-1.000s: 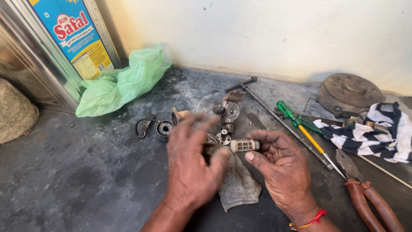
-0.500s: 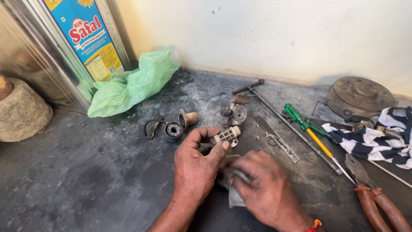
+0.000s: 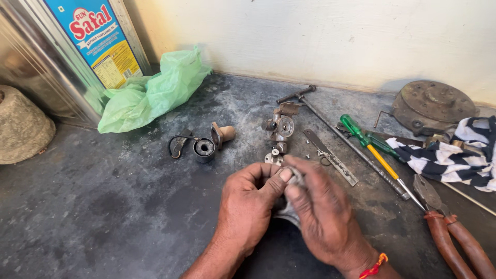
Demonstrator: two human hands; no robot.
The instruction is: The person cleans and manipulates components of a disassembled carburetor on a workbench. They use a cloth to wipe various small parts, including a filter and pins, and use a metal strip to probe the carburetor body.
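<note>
Both hands meet low at centre over the dark, mottled grey bench (image 3: 93,206). Left hand (image 3: 248,206) and right hand (image 3: 320,217) press together; the fingers of each are curled and pinched on a crumpled grey rag (image 3: 289,212) that sits between them. The rag's lower fold hangs out below the palms. What is wrapped inside is hidden. Right wrist carries a red and orange thread band (image 3: 373,267).

Just beyond the fingertips stands a small metal carburettor-like casting (image 3: 280,128), dull silver, with round ports, and loose small bits at its foot. To its left: a short black ring-shaped bush (image 3: 204,150), a tan cone-ended plug (image 3: 222,134) and a bent black clip (image 3: 177,145).

To the right, lying on the bench: a flat perforated metal strip (image 3: 330,157), a long thin steel rod with a T-head (image 3: 336,132), a green-handled screwdriver with a yellow shank (image 3: 369,147) and pliers with reddish-brown grips (image 3: 449,232).

Far right: a rusty round metal disc (image 3: 433,106) and a black-and-white striped cloth (image 3: 449,155). Far left: a crumpled green plastic bag (image 3: 150,93) against a shiny rectangular tin can (image 3: 46,62), and a coarse, rounded stone block (image 3: 20,126).
</note>
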